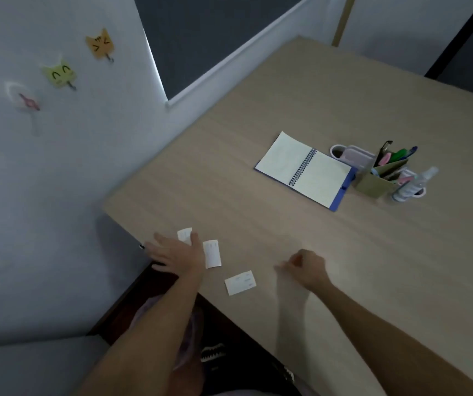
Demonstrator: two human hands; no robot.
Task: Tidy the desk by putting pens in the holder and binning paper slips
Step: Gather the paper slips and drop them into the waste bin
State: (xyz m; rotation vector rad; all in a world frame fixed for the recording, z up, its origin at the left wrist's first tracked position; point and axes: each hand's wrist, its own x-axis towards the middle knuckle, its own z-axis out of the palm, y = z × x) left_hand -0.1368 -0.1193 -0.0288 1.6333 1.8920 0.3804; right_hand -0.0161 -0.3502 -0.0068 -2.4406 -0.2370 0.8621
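So far, pens: as far as I can judge, done; several stand bunched in the cardboard holder (378,178), just beyond the open notebook (305,170), and no loose pen shows on the bench (343,95).
Paper slips: three are left, well short of the notebook near the bench's near-left corner: far slip (184,234), middle slip (211,253), near slip (240,282).
Bin: not in view, so none of the binning can be confirmed.
Left hand (172,254): lies flat with fingers spread at the bench edge, its thumb touching the far slip; its grip has closed on nothing.
Right hand (305,267): loosely curled, blurred, to the right of the near slip; whether it holds anything I cannot tell.
Remaining: gather all three slips and drop them in the bin.
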